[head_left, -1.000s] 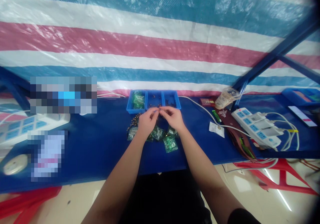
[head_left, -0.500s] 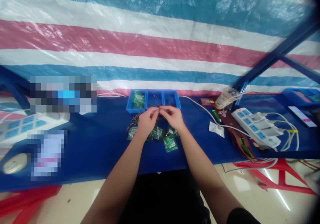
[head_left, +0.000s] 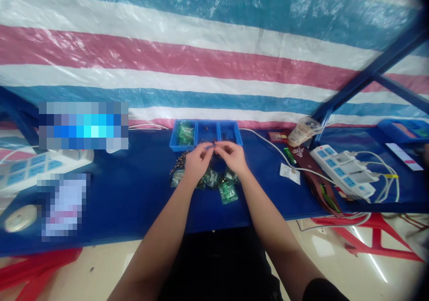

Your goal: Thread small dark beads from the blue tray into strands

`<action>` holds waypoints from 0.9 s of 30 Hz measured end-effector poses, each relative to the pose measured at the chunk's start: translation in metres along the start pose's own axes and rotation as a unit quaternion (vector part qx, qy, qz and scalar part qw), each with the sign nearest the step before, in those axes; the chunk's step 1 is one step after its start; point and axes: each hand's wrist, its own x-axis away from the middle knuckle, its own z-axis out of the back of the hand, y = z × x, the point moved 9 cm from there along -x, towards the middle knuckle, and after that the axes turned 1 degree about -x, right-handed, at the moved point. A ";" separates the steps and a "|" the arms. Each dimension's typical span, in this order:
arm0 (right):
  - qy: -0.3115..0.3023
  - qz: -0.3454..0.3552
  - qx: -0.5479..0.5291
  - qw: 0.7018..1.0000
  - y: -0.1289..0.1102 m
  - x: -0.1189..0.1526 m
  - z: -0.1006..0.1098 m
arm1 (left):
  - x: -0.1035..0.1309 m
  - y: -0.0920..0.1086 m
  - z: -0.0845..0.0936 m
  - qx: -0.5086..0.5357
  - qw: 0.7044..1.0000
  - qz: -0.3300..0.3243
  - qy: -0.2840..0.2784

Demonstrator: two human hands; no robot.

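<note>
My left hand (head_left: 198,161) and my right hand (head_left: 233,157) meet fingertip to fingertip just in front of a blue three-compartment tray (head_left: 182,149). Both are closed in a pinch; whatever lies between the fingers is too small to make out. Green plastic packets (head_left: 185,132) fill the tray's left compartment, while small dark parts (head_left: 206,129) lie in the others. A pile of small brownish metal parts (head_left: 181,159) spreads beside my left hand. Under my wrists are several clear bags (head_left: 212,178) and a green-tinted bag (head_left: 228,192).
On the right stand a plastic cup (head_left: 303,132), a brown strap-like bag (head_left: 311,175), a white packet (head_left: 290,174) and a power strip (head_left: 342,171) with cables. Another power strip (head_left: 31,169) and a round white object (head_left: 20,218) sit at the left. Red stools (head_left: 375,238) flank the blue table (head_left: 127,202).
Both hands stay almost in place, with only a slight shift of the fingers at the pinch. The bags and tray have not moved.
</note>
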 end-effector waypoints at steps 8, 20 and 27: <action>-0.008 -0.004 -0.016 1.000 -0.003 0.001 -0.003 | -0.002 0.005 0.002 -0.013 0.999 -0.039 0.002; -0.011 -0.010 -0.012 1.000 0.000 0.000 -0.003 | -0.001 0.006 0.003 -0.020 0.999 -0.037 0.015; -0.012 -0.011 -0.010 1.000 -0.002 0.001 -0.004 | -0.002 0.006 0.002 -0.023 0.999 -0.048 -0.001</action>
